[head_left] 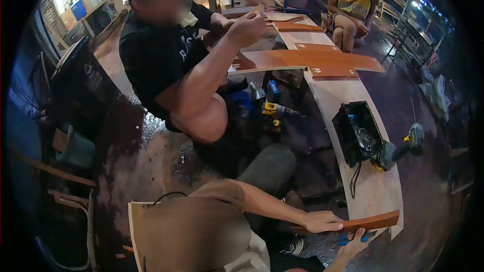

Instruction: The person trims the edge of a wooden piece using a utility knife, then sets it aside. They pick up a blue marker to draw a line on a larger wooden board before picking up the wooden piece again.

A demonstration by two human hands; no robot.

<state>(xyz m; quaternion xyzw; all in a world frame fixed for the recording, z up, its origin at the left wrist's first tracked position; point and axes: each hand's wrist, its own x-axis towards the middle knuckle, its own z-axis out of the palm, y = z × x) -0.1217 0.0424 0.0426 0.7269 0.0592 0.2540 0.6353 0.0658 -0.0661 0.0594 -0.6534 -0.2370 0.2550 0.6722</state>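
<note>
My left hand [322, 221] is closed over a narrow reddish-brown strip [375, 220], near the strip's middle. The strip lies across the near end of a long, curved, pale wooden panel [375, 191]. Just below it, my right hand [354, 246] is closed on a small blue-handled tool [345, 240]; the hand covers most of it, so its kind does not show. My right thumb rises towards the strip's underside. A black bin [359, 128] with small items inside sits farther up the panel, beside a yellow-and-black power tool [385, 157].
Opposite, a co-worker in black [166, 70] holds something small over brown cross boards [302, 59]. A yellow drill [276, 109] and blue items lie below. Another person [353, 7] sits behind. A bucket [75, 146] stands left. A blurred patch covers the lower left.
</note>
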